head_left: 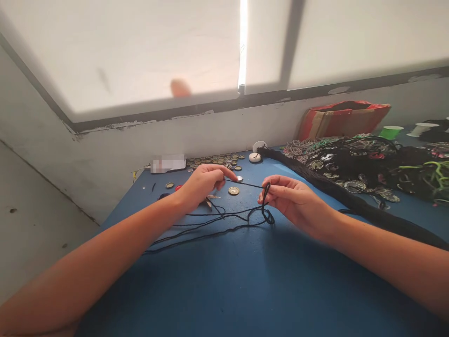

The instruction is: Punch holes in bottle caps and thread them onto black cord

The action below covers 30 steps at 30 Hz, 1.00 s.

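Observation:
A black cord point(245, 183) stretches taut between my two hands above a blue table. My left hand point(206, 185) has its fingers closed on one stretch of it, index finger pointing along the line. Thumb and fingertips of my right hand point(293, 196) pinch a looped part of the cord. More loops hang below the right fingertips, and several strands trail left across the table under my left forearm. Partly hidden beneath my left hand lie scissors point(209, 202) and a red round thing point(178, 187). A round metal bottle cap point(233, 191) rests between the hands.
Several bottle caps point(217, 161) cluster by the wall next to a pale packet point(168, 164). A thick black cord bundle point(308, 171) runs along the right, near a heap of decorated cords point(354, 161). Behind stand a red box point(345, 119) and a green spool point(391, 132).

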{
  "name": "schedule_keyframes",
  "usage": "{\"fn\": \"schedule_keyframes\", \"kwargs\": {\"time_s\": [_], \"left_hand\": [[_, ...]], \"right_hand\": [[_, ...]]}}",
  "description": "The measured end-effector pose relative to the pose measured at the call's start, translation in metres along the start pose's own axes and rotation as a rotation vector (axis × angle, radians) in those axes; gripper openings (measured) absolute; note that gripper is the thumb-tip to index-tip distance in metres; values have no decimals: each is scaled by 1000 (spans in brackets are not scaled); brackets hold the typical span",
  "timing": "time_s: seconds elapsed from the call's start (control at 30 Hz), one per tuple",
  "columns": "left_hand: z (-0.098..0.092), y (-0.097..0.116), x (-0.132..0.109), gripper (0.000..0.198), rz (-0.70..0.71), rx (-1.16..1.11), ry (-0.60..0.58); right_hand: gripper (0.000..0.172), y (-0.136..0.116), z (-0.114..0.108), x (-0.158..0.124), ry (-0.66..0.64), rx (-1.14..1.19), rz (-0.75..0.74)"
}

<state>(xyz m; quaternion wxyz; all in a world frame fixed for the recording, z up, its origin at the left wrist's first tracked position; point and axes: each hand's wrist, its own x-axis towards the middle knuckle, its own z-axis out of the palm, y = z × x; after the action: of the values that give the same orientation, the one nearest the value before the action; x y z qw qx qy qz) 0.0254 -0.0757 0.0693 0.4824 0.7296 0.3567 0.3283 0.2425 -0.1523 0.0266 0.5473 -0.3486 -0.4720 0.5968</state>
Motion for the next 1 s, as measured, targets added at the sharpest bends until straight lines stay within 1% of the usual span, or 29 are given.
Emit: {"fn": "schedule_keyframes", "kwargs": {"time_s": [0.07, 0.13, 0.2, 0.27, 0.3, 0.37, 0.43, 0.5, 0.57, 0.67, 0.8, 0.87, 1.0], "left_hand": [[2, 0, 0, 27, -23, 56, -37], [5, 0, -1, 21, -78, 36, -73], [9, 0, -2, 14, -168, -87, -146], [14, 0, -5, 13, -252, -216, -217], [16, 1, -6, 15, -269, -237, -229], [19, 2, -9, 21, -240, -162, -205], [21, 4, -12, 27, -178, -7, -180], [21, 7, -14, 31, -132, 119, -191], [20, 9, -14, 33, -120, 179, -204], [18, 9, -14, 37, -108, 189, -173], [13, 6, -11, 37, -59, 130, -130], [8, 5, -8, 36, -54, 95, -132], [-3, 4, -2, 32, -73, 81, -169]], "right_hand": [[9, 0, 0, 0, -1, 8, 4], [9, 0, 0, 1, -6, 10, 5], [9, 0, 0, 2, -13, 7, 3], [9, 0, 0, 2, -18, 2, 1], [9, 1, 0, 2, -19, 0, 2], [8, 1, 1, 1, -20, 1, 7], [7, 0, 2, -1, -14, 4, 15], [7, -2, 3, -2, -5, 7, 29], [9, -4, 3, -2, 5, 11, 47], [14, -6, 2, 0, 30, 10, 80], [20, -4, 0, 3, 47, -37, 121], [23, -3, 0, 3, 51, -65, 137], [23, -4, 1, 2, 66, -102, 144]]}}
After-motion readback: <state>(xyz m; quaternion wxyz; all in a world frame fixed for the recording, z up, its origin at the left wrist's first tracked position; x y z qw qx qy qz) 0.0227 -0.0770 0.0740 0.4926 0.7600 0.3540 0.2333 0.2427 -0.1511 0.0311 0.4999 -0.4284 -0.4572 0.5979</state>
